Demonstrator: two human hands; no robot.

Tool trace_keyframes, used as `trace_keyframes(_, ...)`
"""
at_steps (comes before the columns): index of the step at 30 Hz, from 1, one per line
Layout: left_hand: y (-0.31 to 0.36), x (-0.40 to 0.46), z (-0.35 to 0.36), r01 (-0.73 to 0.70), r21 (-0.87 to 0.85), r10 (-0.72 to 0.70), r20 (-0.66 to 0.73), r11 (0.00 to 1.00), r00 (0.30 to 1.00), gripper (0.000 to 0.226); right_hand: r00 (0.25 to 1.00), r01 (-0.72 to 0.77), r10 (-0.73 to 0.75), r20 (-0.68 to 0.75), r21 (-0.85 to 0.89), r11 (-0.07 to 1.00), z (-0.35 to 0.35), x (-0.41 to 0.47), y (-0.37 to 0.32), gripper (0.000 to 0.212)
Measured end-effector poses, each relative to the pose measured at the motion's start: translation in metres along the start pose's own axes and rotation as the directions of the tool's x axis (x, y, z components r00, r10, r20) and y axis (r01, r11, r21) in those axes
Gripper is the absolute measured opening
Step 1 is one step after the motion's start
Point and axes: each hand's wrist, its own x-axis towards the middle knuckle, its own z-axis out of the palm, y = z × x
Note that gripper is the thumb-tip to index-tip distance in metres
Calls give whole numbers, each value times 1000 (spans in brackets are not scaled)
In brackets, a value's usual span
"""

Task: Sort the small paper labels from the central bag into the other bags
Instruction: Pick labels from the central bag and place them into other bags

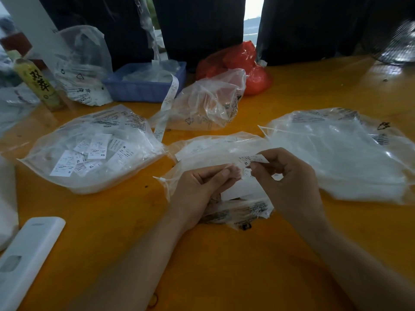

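Observation:
A clear central bag [208,151] lies on the orange table [224,254], under both of my hands. My right hand [287,180] pinches a small white paper label [251,160] marked XL between thumb and fingers. My left hand [202,187] has its fingertips curled at the other end of that label, just above the bag. To the left lies a clear bag [89,149] full of loose size labels. A large clear bag [341,153] with white contents lies to the right. Another crumpled clear bag [206,102] sits behind the central one.
A blue plastic tray [143,84] stands at the back, with a long strip of labels [167,104] hanging from it. A red bag [242,66], a green bottle [38,81] and a white remote-like device [27,257] are also on the table. A fan [395,43] stands far right.

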Motion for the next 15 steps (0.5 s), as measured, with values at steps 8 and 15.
trace_keyframes(8,0,-3,1,-68,145,69,4,987,998,25,998,62,-60,30,-87,994,0,-1,2,11)
trace_keyframes(15,4,-5,7,-44,201,54,-46,979,997,28,999,32,-28,41,-112,993,-3,0,5,7)
